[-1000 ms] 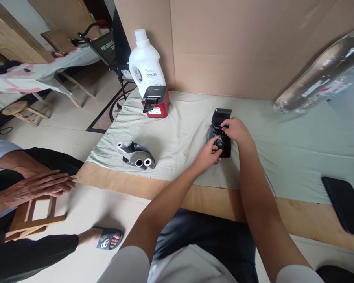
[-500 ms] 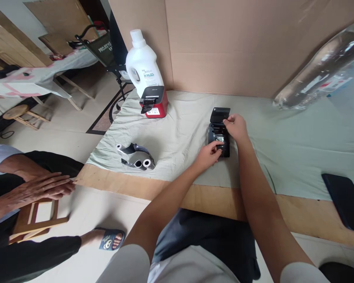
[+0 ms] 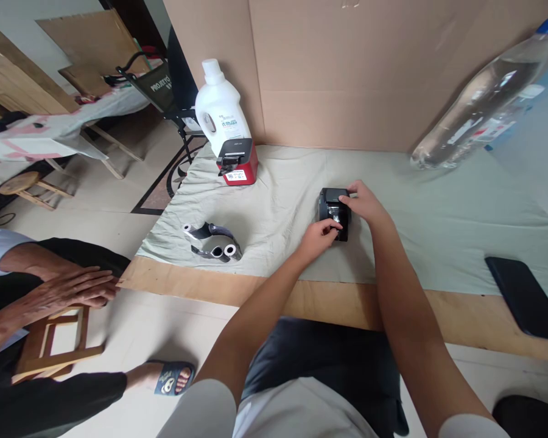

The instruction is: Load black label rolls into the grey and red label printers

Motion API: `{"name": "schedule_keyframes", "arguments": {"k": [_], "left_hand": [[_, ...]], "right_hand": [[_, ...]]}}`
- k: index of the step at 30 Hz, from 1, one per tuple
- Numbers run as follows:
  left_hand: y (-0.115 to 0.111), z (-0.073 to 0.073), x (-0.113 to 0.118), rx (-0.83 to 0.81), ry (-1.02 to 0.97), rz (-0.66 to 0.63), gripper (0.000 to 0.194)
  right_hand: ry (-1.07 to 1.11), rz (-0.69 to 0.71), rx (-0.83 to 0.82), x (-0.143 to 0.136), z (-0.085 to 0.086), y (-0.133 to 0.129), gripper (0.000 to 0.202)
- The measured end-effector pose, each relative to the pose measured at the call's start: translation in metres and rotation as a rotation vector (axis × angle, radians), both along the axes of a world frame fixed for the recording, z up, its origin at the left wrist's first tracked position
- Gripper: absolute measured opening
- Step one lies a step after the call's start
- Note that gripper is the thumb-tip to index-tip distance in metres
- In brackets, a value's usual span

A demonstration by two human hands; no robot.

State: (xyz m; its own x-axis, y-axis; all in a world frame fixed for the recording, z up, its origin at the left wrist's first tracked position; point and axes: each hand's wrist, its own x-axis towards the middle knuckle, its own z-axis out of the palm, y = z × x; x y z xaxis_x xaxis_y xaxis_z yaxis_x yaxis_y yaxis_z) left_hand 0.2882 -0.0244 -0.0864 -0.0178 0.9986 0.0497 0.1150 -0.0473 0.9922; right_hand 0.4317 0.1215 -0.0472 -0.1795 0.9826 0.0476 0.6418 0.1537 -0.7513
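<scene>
A small black printer (image 3: 329,196) stands on the cloth-covered table, its hinged lid lying down over the body. My right hand (image 3: 363,202) is closed round the lid's right side, thumb on top and fingers behind. At the printer's front, my left hand (image 3: 318,236) pinches the glossy black film (image 3: 337,211) that hangs over the front face; its fingertips partly hide the film's lower end. To the left lies a loose length of black film (image 3: 220,230) between small white-cored rolls (image 3: 231,251).
A red printer (image 3: 240,165) with black film sticking out stands before a white detergent bottle (image 3: 221,106). Cardboard (image 3: 329,73) backs the table. A large clear bottle (image 3: 484,97) leans at right, above a black phone (image 3: 525,298). Another person's hands (image 3: 77,286) rest at left.
The printer's lid, raised before, has come down onto the body under my right hand. My left fingers have drawn together at the film on the front.
</scene>
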Motion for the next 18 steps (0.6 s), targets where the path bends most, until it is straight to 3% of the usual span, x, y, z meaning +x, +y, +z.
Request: {"name": "schedule_keyframes", "arguments": {"k": [4, 9, 13, 16, 18], "left_hand": [[0.0, 0.001, -0.001, 0.014, 0.047, 0.001, 0.022], [0.003, -0.002, 0.0, 0.093, 0.134, -0.019, 0.022], [-0.002, 0.0, 0.002, 0.142, 0.211, -0.009, 0.024], [-0.006, 0.008, -0.003, 0.074, 0.324, 0.121, 0.038], [-0.004, 0.012, -0.01, 0.006, 0.467, 0.28, 0.053]], "right_hand": [[-0.068, 0.023, -0.165, -0.001, 0.003, 0.008, 0.048], [-0.328, 0.041, -0.261, -0.011, 0.018, 0.032, 0.048], [-0.314, 0.003, -0.322, -0.017, 0.028, 0.028, 0.059], [-0.214, -0.065, -0.361, -0.015, 0.024, 0.006, 0.068], [-0.111, -0.061, -0.203, -0.011, 0.011, -0.012, 0.061]]}}
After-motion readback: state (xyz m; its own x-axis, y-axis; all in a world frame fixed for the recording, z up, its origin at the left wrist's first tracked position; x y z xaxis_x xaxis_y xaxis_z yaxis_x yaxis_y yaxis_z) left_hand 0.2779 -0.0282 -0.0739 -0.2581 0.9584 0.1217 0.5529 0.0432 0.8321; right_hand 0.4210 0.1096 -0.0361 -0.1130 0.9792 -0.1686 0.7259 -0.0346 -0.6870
